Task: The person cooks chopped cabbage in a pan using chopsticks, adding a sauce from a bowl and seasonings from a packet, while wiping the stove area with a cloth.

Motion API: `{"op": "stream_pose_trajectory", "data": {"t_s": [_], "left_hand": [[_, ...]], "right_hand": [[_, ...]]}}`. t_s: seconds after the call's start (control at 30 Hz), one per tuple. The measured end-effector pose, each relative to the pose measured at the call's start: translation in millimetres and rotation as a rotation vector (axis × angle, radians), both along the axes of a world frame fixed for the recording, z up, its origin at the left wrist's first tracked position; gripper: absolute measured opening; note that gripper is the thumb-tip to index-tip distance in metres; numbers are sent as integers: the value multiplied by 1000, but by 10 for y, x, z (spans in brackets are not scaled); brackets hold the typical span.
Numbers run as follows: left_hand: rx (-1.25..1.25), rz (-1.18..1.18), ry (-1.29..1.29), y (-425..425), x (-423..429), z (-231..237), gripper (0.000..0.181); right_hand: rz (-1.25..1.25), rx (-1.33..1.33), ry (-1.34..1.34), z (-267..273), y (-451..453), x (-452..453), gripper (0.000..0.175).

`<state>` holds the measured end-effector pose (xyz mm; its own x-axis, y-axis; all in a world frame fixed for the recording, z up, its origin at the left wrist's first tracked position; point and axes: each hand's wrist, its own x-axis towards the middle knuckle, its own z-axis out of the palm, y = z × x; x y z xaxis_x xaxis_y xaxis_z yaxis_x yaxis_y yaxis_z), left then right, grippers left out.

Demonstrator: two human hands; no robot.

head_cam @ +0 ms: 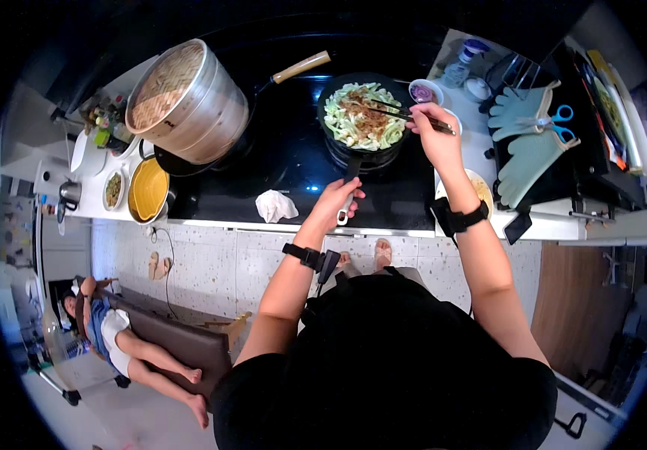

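My left hand (337, 203) is closed around the handle (347, 194) of a dark frying pan (332, 135) on the black cooktop. Shredded pale green cabbage (351, 93) fills the pan, topped in the middle with a brown seasoning or sauce (366, 115). In my right hand (435, 132) I hold a pair of dark chopsticks (394, 110), whose tips reach into the food from the right. A small white bowl with something purple (423, 93) stands just behind that hand. Beneath my right forearm, a plate (484, 188) with yellowish contents is partly hidden.
A tall bamboo-lidded steamer (199, 107) stands at the left of the cooktop (216, 197), near a wooden handle (301, 66). A crumpled white cloth (275, 206) lies near the front edge. Green gloves (532, 163) and blue-handled scissors (554, 124) are at right. A person (115, 332) reclines on a bench.
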<state>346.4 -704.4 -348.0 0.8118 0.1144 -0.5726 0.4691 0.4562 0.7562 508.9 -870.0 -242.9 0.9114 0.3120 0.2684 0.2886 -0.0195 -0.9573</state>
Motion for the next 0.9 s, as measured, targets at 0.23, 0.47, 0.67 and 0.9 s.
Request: {"op": "stream_pose_trajectory", "data": {"t_s": [0.23,0.47,0.67,0.9], "left_hand": [[89,-73,1,33,-643,431,21],[53,-76,-25,13,-366,581,20],[197,-59,-36,-30,-771,494,19],[129,-7,-7,-161,-548,456,20]], "right_hand": [[-116,71,-25,301,-603,-938,15],[-97,102,-27,533,-550,-1203,13],[-137,150,-102,591,-815,-1214,13],[-150,69,-125,530,-1009,-1151,13]]}}
